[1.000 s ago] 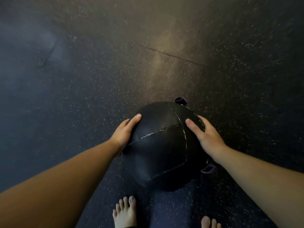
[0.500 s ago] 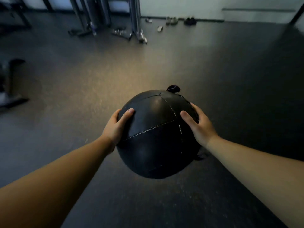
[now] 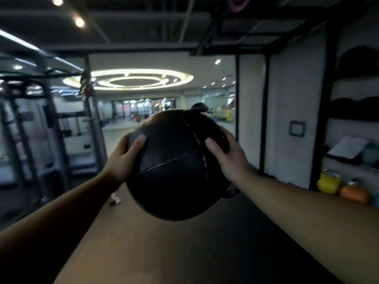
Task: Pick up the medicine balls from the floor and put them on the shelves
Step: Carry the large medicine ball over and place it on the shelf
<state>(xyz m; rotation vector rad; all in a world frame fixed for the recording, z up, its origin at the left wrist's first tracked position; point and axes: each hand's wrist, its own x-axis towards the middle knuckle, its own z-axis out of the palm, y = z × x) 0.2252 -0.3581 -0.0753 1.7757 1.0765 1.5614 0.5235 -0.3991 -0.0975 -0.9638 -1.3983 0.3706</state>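
left fingers (image 3: 137, 143): spread, pressed flat on left flank of ball; thumb on near face, other fingertips wrapped round the far side, mostly hidden
right fingers (image 3: 213, 146): spread, clamped on right flank; thumb on near face beside the vertical seam, rest curled over the upper right curve
left hand (image 3: 121, 160): grasping ball, palm against its side
right hand (image 3: 231, 158): grasping ball, palm against its side, opposite the left
medicine ball (image 3: 174, 162): black, stitched seams crossing between the two thumbs; held up in the air between both hands, clear of floor, not on any shelf
loop on top (image 3: 199, 108): dark purplish tab, just above and beyond right fingertips
loop at bottom (image 3: 229, 193): second tab, under right wrist, partly hidden
forearms: bare, both reaching forward from lower corners
floor (image 3: 184, 253): dark rubber, well below ball
small scrap (image 3: 115, 198): pale, on floor below left wrist, too blurred to identify
shelves (image 3: 348, 119): well right of right hand, dark frame, blurred; dark round shapes on upper levels, likely more balls, cannot confirm
pale flat item (image 3: 346, 146): on middle shelf, unclear
kettlebells: yellow (image 3: 328, 182) and orange (image 3: 353, 193), low, right of right forearm
rack (image 3: 51, 124): metal frame, well left of left hand
ring light (image 3: 129, 78): on ceiling, above and beyond ball
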